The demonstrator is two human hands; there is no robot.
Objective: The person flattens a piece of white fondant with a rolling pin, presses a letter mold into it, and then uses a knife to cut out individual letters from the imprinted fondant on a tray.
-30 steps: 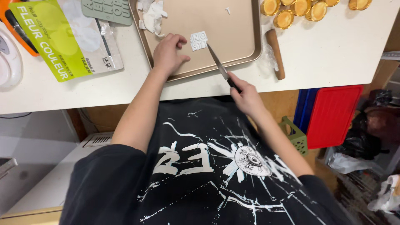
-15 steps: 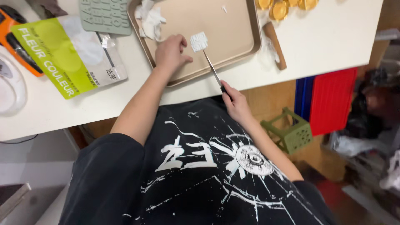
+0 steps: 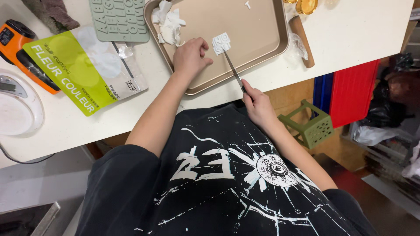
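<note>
A gold-coloured baking tray lies on the white table. On it sits a small white slab of moulded letters. My right hand grips the dark handle of a thin knife, whose tip touches the slab's lower edge. My left hand rests on the tray just left of the slab, fingers curled, holding nothing. A heap of white scraps lies at the tray's far left corner. One small white bit lies near the tray's far edge.
A grey-green letter mould lies left of the tray. A green and clear pouch, an orange hand-held tool and a white scale lie further left. A wooden handle and gold cups sit to the right. A green crate and red bin stand on the floor.
The view has shifted and drawn closer. The knife tip has come up against the white slab, and my left hand stays beside it on the tray.
</note>
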